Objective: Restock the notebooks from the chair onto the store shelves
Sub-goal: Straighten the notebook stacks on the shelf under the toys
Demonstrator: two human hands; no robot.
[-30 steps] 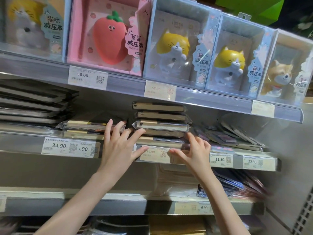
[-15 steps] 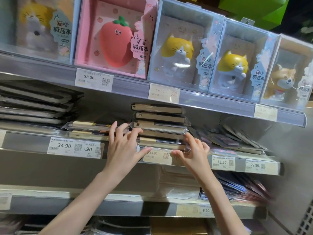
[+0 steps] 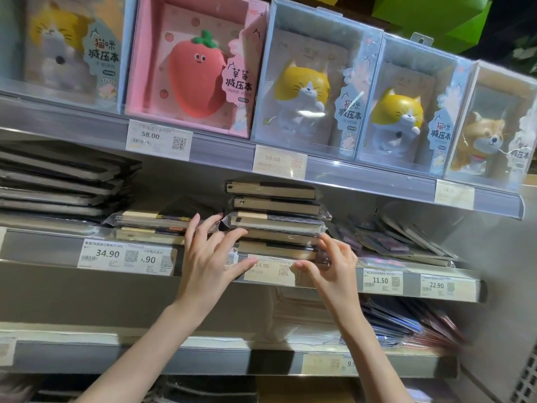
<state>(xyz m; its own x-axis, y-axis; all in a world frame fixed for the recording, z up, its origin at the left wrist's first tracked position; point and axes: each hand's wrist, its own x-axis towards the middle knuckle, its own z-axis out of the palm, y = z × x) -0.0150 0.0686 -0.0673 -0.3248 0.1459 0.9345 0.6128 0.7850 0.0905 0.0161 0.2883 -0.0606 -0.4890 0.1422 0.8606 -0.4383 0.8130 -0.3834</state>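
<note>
— How is the shelf (image 3: 203,267) laid out relative to the hands?

— The stack of notebooks (image 3: 276,219) is set on the middle shelf, directly ahead of and slightly above both hands, long axes running left to right along the shelf edge. A lower pile (image 3: 151,223) lies just left of it.

— Which hand is nearer?

— The stack is flanked. The left hand (image 3: 209,257) is spread, fingertips touching the stack's left end; nothing is gripped. The right hand (image 3: 334,266) is loosely curled at the lower right corner; whether a notebook is pinched cannot be told.

— What is hidden?

— The chair is out of view; the stack's rear is shadowed.
</note>
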